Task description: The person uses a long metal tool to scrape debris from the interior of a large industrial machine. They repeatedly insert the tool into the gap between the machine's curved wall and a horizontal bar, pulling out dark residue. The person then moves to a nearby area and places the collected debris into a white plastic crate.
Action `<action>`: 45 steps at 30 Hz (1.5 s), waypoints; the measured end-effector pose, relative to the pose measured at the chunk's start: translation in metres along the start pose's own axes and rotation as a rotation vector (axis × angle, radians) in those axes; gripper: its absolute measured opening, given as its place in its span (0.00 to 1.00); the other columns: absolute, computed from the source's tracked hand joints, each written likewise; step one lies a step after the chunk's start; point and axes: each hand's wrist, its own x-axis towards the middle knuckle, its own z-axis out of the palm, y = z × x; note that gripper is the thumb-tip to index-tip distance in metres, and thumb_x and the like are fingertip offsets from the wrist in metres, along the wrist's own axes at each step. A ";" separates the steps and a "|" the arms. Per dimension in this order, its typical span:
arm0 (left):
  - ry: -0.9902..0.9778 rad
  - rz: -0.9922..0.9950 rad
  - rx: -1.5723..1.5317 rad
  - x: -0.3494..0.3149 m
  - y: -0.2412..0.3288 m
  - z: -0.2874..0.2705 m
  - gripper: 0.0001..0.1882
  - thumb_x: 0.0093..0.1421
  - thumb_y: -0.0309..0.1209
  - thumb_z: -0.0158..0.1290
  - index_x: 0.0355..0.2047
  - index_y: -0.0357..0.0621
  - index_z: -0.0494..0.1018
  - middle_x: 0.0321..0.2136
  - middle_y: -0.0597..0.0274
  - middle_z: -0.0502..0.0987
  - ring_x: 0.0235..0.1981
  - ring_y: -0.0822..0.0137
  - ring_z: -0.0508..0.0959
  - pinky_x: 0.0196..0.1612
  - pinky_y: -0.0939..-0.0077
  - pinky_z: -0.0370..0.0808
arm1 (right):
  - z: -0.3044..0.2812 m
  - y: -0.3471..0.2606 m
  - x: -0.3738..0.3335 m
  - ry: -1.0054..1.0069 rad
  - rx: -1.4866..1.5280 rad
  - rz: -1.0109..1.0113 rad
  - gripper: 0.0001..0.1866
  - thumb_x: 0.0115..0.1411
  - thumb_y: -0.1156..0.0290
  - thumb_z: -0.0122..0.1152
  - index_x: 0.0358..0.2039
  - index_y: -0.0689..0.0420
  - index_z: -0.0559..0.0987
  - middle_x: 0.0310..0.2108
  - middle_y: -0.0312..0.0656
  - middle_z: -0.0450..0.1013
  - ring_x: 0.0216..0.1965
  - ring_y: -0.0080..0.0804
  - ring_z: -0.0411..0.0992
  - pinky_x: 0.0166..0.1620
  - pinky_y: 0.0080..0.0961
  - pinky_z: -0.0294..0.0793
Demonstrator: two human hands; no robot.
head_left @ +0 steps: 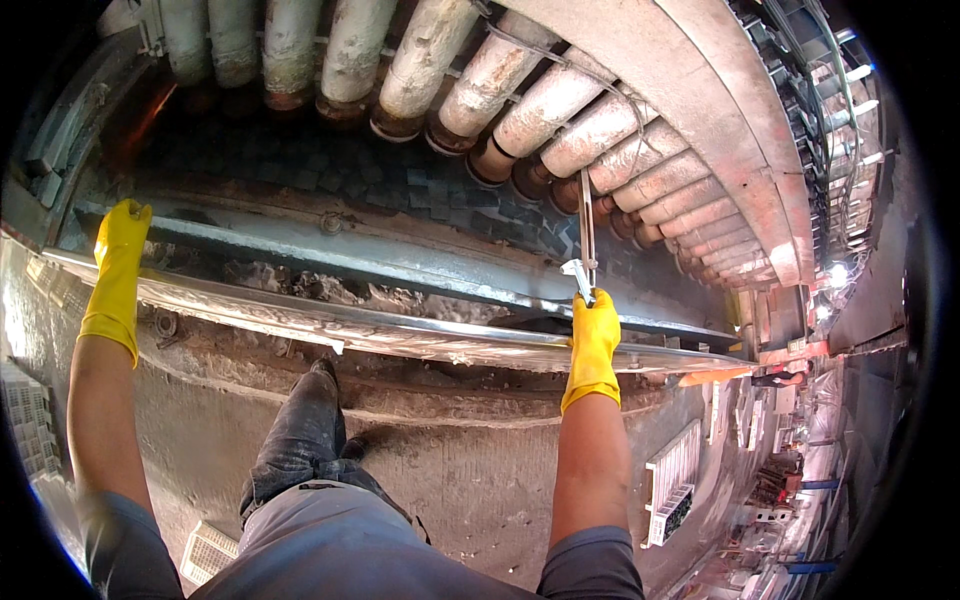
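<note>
Forward and right, a long metal tool (587, 230) extends over a trough (420, 262), its near end held in the right hand's (594, 335) curled fingers. The left hand (122, 240) is far left, its grip unclear. Many blocks (430, 190) lie in the trough, so work looks unfinished; how much is done doesn't show.

Two yellow-gloved hands: one left hand (123, 240), one right hand (595, 335). One long metal tool (587, 235). Along the far edge of the trough (400, 262), at least ten pale pipes (350, 50); along its near edge, one shiny rail (440, 330). Between those edges, dozens of dark blocks (430, 190) (too dim and crowded for an exact tally). On the floor (480, 480), at least three pale crates (208, 552).
</note>
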 end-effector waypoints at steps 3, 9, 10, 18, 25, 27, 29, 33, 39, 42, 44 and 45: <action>0.006 -0.001 0.002 0.003 0.002 0.000 0.24 0.62 0.48 0.60 0.48 0.41 0.80 0.44 0.46 0.84 0.49 0.47 0.82 0.51 0.58 0.78 | -0.001 -0.006 0.000 -0.005 0.005 0.006 0.24 0.65 0.55 0.65 0.59 0.47 0.77 0.42 0.41 0.81 0.35 0.40 0.82 0.30 0.34 0.85; -0.007 0.007 -0.003 0.020 0.022 -0.002 0.23 0.62 0.48 0.60 0.47 0.42 0.80 0.43 0.46 0.84 0.48 0.47 0.82 0.50 0.58 0.78 | 0.003 -0.018 0.020 0.018 -0.010 0.000 0.25 0.64 0.54 0.65 0.59 0.48 0.77 0.42 0.42 0.82 0.34 0.41 0.83 0.31 0.34 0.85; -0.015 0.004 -0.003 0.024 0.026 -0.002 0.23 0.62 0.48 0.60 0.47 0.42 0.80 0.43 0.46 0.84 0.48 0.46 0.82 0.50 0.58 0.78 | 0.004 -0.020 0.025 0.023 -0.020 -0.006 0.25 0.64 0.54 0.65 0.59 0.48 0.77 0.42 0.42 0.82 0.34 0.41 0.83 0.31 0.34 0.85; 0.001 -0.008 0.044 0.050 0.047 0.000 0.23 0.62 0.49 0.59 0.47 0.43 0.81 0.45 0.47 0.83 0.50 0.45 0.81 0.51 0.56 0.77 | 0.010 -0.040 0.052 0.026 -0.070 -0.032 0.24 0.63 0.53 0.65 0.56 0.48 0.79 0.42 0.44 0.83 0.35 0.45 0.84 0.36 0.37 0.85; -0.019 -0.002 0.076 0.069 0.063 0.001 0.23 0.62 0.49 0.59 0.47 0.43 0.80 0.47 0.45 0.82 0.51 0.43 0.80 0.53 0.54 0.76 | 0.027 -0.030 0.088 0.115 -0.166 -0.187 0.23 0.62 0.51 0.65 0.53 0.50 0.80 0.41 0.46 0.83 0.42 0.48 0.82 0.46 0.41 0.80; -0.035 -0.012 0.088 0.075 0.066 0.000 0.23 0.62 0.49 0.59 0.46 0.43 0.80 0.46 0.45 0.82 0.51 0.43 0.80 0.53 0.54 0.76 | 0.028 -0.037 0.092 0.096 -0.186 -0.183 0.24 0.62 0.50 0.65 0.55 0.47 0.80 0.45 0.46 0.83 0.46 0.50 0.81 0.48 0.42 0.80; -0.041 -0.014 0.089 0.080 0.067 0.001 0.23 0.62 0.49 0.59 0.46 0.43 0.80 0.46 0.45 0.83 0.50 0.42 0.80 0.53 0.54 0.76 | 0.025 -0.048 0.090 0.067 -0.138 -0.139 0.24 0.62 0.50 0.65 0.55 0.47 0.79 0.45 0.46 0.83 0.46 0.50 0.81 0.50 0.42 0.79; -0.037 -0.003 0.077 0.089 0.072 0.006 0.23 0.62 0.49 0.59 0.46 0.42 0.80 0.45 0.45 0.83 0.50 0.43 0.80 0.52 0.54 0.76 | 0.030 -0.046 0.103 0.091 -0.179 -0.165 0.25 0.62 0.51 0.66 0.56 0.47 0.79 0.46 0.46 0.82 0.47 0.50 0.81 0.51 0.42 0.79; -0.014 0.019 0.092 0.101 0.077 0.009 0.23 0.62 0.49 0.58 0.46 0.42 0.81 0.45 0.45 0.83 0.50 0.44 0.81 0.52 0.54 0.77 | 0.039 -0.047 0.115 0.160 -0.129 -0.214 0.22 0.62 0.51 0.65 0.51 0.50 0.81 0.40 0.46 0.83 0.41 0.48 0.82 0.47 0.40 0.79; 0.003 0.023 0.078 0.103 0.084 0.008 0.23 0.62 0.49 0.58 0.46 0.42 0.81 0.45 0.45 0.83 0.50 0.44 0.81 0.52 0.55 0.77 | 0.035 -0.059 0.111 0.144 -0.129 -0.185 0.22 0.62 0.52 0.66 0.51 0.49 0.81 0.41 0.45 0.83 0.42 0.48 0.82 0.47 0.40 0.79; 0.008 0.021 0.066 0.106 0.086 0.009 0.23 0.62 0.49 0.57 0.46 0.42 0.81 0.45 0.45 0.83 0.50 0.44 0.81 0.52 0.55 0.77 | 0.037 -0.060 0.118 0.125 -0.135 -0.170 0.23 0.61 0.52 0.66 0.54 0.48 0.80 0.43 0.46 0.83 0.44 0.50 0.81 0.49 0.41 0.79; 0.009 0.020 0.057 0.110 0.085 0.009 0.23 0.62 0.49 0.57 0.46 0.42 0.81 0.44 0.45 0.83 0.49 0.45 0.82 0.51 0.55 0.77 | 0.037 -0.061 0.122 0.117 -0.137 -0.164 0.24 0.61 0.52 0.67 0.55 0.48 0.80 0.45 0.46 0.83 0.46 0.51 0.81 0.50 0.42 0.79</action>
